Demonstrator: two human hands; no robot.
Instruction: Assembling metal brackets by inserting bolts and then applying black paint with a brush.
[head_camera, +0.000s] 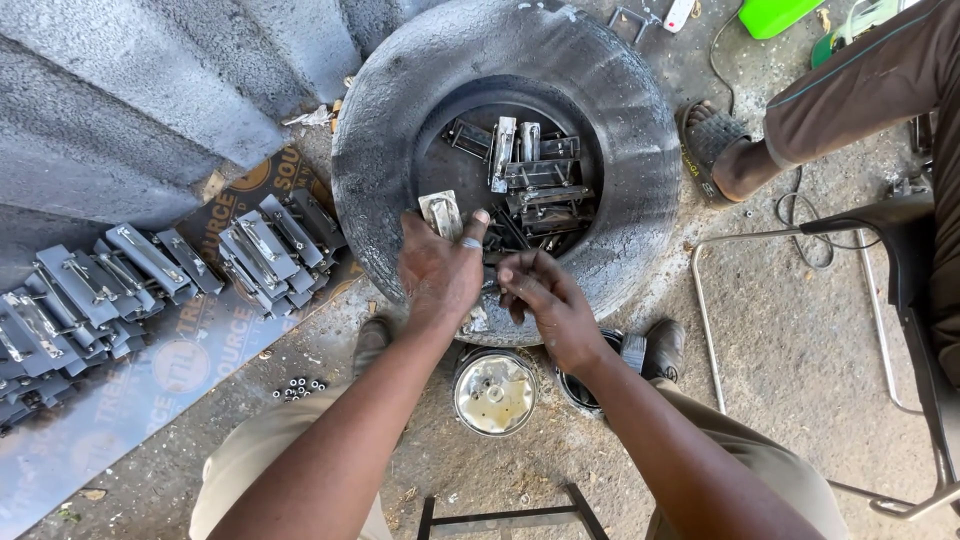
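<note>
An old dusty tyre (400, 120) lies flat on the ground and its well is full of several metal latch parts (535, 180). My left hand (438, 268) rests on the tyre's near rim and grips a flat silvery metal plate (441, 213) between thumb and fingers; a ring shows on one finger. Just right of it, my right hand (545, 300) has its fingers curled and pinched together at the rim, touching the left; whether it holds a small piece cannot be told.
Rows of finished grey latches (120, 280) lie on a printed board (180, 370) at the left. A round metal tin (494, 392) sits between my feet, small nuts (297, 387) lie beside it. Another person's sandalled foot (715, 140) and a metal chair frame (880, 300) are at the right.
</note>
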